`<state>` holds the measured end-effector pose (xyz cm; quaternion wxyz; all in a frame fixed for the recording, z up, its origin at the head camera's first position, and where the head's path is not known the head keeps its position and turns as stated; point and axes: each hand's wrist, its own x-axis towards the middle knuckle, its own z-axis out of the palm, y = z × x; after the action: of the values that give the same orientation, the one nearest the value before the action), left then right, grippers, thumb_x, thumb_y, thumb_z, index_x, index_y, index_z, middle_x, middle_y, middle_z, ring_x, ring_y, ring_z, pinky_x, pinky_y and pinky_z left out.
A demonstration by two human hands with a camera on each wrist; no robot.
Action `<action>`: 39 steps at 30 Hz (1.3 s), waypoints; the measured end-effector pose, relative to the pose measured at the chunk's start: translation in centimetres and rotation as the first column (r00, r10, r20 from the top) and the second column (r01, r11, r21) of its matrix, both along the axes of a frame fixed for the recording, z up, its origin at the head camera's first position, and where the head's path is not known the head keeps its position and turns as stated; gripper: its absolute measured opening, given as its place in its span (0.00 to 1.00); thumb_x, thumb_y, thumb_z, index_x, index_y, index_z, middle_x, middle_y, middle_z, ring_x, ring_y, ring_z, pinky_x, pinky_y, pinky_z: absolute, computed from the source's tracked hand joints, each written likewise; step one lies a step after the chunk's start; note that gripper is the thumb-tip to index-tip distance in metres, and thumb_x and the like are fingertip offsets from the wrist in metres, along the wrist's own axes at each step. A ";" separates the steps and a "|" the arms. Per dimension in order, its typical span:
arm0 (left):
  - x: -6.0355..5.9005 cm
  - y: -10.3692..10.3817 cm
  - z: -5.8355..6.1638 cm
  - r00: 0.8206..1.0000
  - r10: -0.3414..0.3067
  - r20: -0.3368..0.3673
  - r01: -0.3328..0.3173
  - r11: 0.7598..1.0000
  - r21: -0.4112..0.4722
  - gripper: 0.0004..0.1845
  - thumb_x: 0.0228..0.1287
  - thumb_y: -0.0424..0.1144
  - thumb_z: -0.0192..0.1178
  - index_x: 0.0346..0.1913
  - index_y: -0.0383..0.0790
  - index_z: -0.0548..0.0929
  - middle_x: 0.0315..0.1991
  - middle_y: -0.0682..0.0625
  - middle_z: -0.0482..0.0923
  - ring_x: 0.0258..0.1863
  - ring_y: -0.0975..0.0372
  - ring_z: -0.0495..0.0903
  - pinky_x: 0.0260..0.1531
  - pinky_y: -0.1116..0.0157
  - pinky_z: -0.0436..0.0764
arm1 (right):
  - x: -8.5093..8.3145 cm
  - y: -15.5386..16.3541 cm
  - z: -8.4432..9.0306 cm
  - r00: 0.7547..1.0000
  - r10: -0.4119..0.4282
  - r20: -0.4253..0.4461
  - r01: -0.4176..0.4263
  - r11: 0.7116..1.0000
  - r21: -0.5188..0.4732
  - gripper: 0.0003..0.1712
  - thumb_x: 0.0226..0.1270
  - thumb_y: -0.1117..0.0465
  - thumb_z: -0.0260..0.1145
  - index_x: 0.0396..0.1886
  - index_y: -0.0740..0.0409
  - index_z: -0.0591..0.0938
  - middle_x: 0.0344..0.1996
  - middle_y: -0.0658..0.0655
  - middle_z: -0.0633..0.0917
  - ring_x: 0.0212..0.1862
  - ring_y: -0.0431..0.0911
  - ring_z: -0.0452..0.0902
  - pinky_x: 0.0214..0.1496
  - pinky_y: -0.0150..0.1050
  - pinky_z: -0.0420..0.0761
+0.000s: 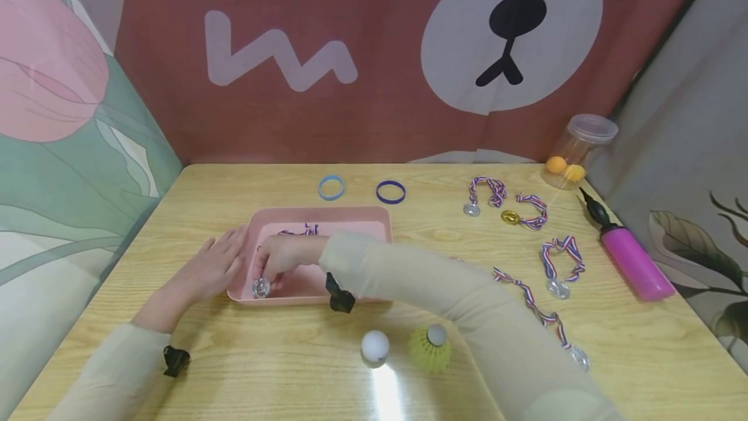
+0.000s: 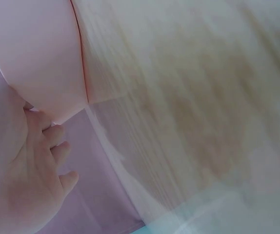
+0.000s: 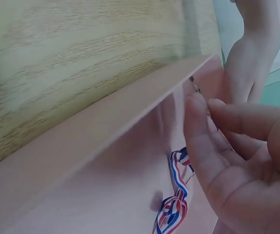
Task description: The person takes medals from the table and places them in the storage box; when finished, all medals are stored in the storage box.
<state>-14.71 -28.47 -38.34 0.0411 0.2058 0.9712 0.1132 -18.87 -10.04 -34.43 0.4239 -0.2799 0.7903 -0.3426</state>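
Wooden bench (image 1: 280,369) w/ bear cloth behind. I see the pink tray (image 1: 350,216) near its middle. Right hand (image 1: 283,258) is inside the tray, fingers pinching a silver medal (image 1: 261,288) at the front-left corner, ribbon (image 3: 176,204) trailing on the tray floor. Left hand (image 1: 213,268) lies flat, fingers straight, against the tray's left wall.

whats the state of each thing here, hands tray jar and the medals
right hand: inside tray, pinching silver medal
silver medal: held at tray's near left corner
left hand: flat against tray's left wall
pink tray: upright on table
clear jar: lidded, orange balls inside
loose medals: lying on table
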 end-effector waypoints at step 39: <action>-0.2 0.0 -0.4 1.000 0.013 0.002 -0.013 1.000 -0.018 0.29 0.72 0.40 0.36 0.68 0.22 0.48 0.68 0.30 0.46 0.66 0.39 0.46 0.62 0.41 0.45 | -4.0 2.3 -0.3 0.984 -0.070 -0.163 0.075 0.997 0.028 0.27 0.61 0.68 0.57 0.62 0.65 0.69 0.48 0.54 0.75 0.37 0.42 0.71 0.46 0.36 0.77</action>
<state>-14.86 -28.52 -38.79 0.0435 0.1991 0.9734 0.1048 -22.89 -7.72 -34.74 0.3504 -0.2705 0.8375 -0.3203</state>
